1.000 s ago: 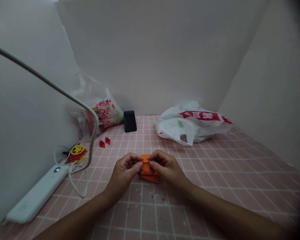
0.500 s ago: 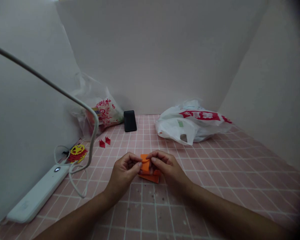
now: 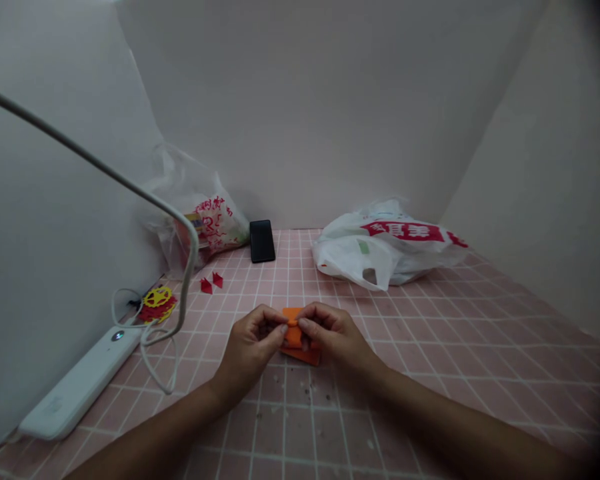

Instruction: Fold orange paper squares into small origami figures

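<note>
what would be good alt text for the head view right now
A person's left hand and right hand pinch folded orange paper above a pink tiled surface. Beyond are a translucent plastic bag, a black smartphone and a white plastic bag; to the left, two small red pieces and a long white device.

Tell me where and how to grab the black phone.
Probably pinch the black phone across its two long edges toward the near end, coming from the front: it is a slim slab with a short end facing forward, the printed plastic bag crowds its left, and the wall stands behind.
</note>
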Demonstrator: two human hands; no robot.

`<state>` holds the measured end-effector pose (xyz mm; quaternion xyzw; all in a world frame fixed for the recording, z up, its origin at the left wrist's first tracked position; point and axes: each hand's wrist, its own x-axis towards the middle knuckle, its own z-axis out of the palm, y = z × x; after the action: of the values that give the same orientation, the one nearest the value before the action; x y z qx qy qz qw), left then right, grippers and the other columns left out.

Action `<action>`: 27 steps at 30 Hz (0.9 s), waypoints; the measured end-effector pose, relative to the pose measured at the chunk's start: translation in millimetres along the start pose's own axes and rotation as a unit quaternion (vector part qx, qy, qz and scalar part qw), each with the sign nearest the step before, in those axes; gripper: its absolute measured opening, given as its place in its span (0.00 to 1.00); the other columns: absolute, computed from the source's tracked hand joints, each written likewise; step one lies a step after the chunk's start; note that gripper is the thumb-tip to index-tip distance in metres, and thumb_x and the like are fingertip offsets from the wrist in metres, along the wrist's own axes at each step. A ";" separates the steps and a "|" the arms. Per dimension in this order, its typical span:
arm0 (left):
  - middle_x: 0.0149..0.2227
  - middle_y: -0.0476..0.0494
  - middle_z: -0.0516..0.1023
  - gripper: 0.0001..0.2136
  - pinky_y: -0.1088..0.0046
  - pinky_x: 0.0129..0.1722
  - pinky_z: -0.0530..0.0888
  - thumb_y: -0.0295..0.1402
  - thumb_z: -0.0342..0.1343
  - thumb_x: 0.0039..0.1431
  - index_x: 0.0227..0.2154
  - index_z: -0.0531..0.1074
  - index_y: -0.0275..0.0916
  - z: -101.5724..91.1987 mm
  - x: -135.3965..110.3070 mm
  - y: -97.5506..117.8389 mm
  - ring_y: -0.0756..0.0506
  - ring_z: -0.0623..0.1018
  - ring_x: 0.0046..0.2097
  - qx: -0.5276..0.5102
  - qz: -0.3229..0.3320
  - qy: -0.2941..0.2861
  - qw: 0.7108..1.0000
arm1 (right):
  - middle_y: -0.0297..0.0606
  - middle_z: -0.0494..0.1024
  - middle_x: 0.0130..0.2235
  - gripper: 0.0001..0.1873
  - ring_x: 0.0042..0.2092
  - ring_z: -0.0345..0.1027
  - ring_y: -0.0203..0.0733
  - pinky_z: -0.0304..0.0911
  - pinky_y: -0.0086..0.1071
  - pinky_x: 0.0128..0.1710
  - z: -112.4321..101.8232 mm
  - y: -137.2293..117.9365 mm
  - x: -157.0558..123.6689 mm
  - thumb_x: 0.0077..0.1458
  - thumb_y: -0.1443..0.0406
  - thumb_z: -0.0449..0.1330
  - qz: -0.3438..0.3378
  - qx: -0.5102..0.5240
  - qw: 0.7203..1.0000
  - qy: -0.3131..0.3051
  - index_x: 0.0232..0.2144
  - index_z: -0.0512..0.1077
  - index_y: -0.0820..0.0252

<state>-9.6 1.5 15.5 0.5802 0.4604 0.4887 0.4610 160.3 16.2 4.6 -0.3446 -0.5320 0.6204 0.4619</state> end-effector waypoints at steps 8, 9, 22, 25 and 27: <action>0.28 0.48 0.78 0.09 0.74 0.32 0.76 0.32 0.63 0.51 0.35 0.74 0.36 0.3 0.5 -1.1 0.49 0.78 0.29 -0.046 -0.017 -0.008 0.999 | 0.31 0.71 0.24 0.09 0.26 0.65 0.35 0.61 0.29 0.28 -1.3 -3.5 -2.4 0.55 0.59 0.61 -0.056 -0.064 0.996 0.016 0.29 0.72 0.59; 0.28 0.48 0.78 0.10 0.73 0.32 0.76 0.33 0.63 0.51 0.36 0.74 0.36 0.4 0.6 -1.3 0.49 0.78 0.30 -0.053 -0.024 -0.011 0.998 | 0.31 0.71 0.25 0.09 0.27 0.65 0.35 0.62 0.29 0.29 -1.5 -3.8 -2.8 0.55 0.60 0.61 -0.067 -0.077 0.995 0.021 0.29 0.72 0.59; 0.27 0.47 0.77 0.06 0.74 0.31 0.74 0.34 0.61 0.54 0.29 0.74 0.36 -1.3 0.5 -4.8 0.49 0.77 0.29 -0.016 -0.010 -0.019 1.000 | 0.35 0.74 0.32 0.07 0.33 0.68 0.38 0.63 0.31 0.35 -3.5 -3.3 -5.5 0.58 0.61 0.59 -0.088 -0.112 0.990 0.007 0.33 0.73 0.59; 0.26 0.48 0.77 0.06 0.75 0.30 0.73 0.34 0.61 0.53 0.29 0.74 0.35 -0.5 2.4 -5.5 0.50 0.77 0.28 -0.031 -0.023 -0.014 0.999 | 0.37 0.75 0.35 0.08 0.37 0.69 0.40 0.64 0.32 0.36 -4.7 -0.7 -5.5 0.59 0.60 0.58 -0.083 -0.121 0.989 0.008 0.37 0.72 0.59; 0.25 0.49 0.76 0.07 0.76 0.30 0.73 0.34 0.61 0.53 0.28 0.73 0.35 -0.6 4.5 -6.4 0.50 0.76 0.27 -0.039 -0.028 -0.009 0.999 | 0.37 0.75 0.36 0.08 0.38 0.69 0.41 0.64 0.33 0.37 -5.9 0.8 -5.5 0.61 0.60 0.57 -0.099 -0.145 0.984 0.026 0.38 0.72 0.58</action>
<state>-10.3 6.9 9.9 0.5532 0.4526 0.4879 0.5011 167.4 13.0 2.3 -0.3698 -0.6358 0.4785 0.4797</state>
